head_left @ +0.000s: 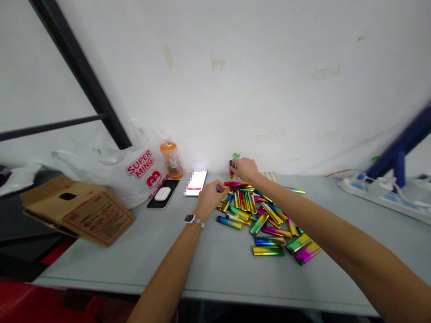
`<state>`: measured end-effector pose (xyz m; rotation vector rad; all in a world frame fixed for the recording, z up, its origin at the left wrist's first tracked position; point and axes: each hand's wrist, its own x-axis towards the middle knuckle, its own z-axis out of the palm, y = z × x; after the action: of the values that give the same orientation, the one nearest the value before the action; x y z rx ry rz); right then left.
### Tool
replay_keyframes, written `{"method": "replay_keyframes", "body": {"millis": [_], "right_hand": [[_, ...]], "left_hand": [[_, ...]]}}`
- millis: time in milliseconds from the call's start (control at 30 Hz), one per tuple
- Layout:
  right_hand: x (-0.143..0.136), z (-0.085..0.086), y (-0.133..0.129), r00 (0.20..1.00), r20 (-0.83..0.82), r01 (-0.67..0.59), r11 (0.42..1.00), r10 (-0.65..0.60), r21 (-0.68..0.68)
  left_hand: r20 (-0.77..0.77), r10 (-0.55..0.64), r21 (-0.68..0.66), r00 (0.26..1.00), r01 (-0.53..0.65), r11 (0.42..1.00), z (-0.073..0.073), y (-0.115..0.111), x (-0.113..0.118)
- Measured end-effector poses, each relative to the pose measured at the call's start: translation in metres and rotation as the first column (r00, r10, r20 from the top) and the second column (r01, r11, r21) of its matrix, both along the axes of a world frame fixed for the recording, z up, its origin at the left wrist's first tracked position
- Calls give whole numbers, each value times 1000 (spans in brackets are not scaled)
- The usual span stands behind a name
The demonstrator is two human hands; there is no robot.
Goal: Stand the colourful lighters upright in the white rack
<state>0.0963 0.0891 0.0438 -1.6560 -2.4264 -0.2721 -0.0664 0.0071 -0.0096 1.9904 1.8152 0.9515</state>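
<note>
Shiny multicoloured lighters (267,241) lie in a loose pile on the grey table (218,273), in gold, blue, green, pink and red. My right hand (245,169) reaches across the pile and grips a dark-topped lighter (231,169), held upright near the wall. Behind that hand, a pale dotted tray (270,176) is partly covered by my wrist. My left hand (211,194), with a watch on its wrist, is closed at the pile's left edge, its fingertips pinching a small blue lighter (218,190).
An open cardboard box (97,215), a white plastic bag (117,175) and an orange drink bottle (172,159) stand at left. Nearby lie a black phone with a white case (162,194) and a lit phone (196,183). A power strip (384,195) is at right.
</note>
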Motion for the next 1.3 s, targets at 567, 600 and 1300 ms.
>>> {"method": "replay_keyframes", "body": {"millis": [567, 600, 1300], "right_hand": [[16, -23, -30, 1000, -21, 9, 998, -11, -65], [20, -21, -29, 999, -45, 13, 998, -16, -65], [36, -8, -17, 989, 87, -86, 951, 117, -296]], "left_hand": [[-48, -15, 8, 999, 15, 1000, -2, -2, 4], [-47, -22, 8, 999, 23, 1000, -3, -3, 5], [-112, -12, -16, 994, 10, 1000, -2, -4, 8]]}}
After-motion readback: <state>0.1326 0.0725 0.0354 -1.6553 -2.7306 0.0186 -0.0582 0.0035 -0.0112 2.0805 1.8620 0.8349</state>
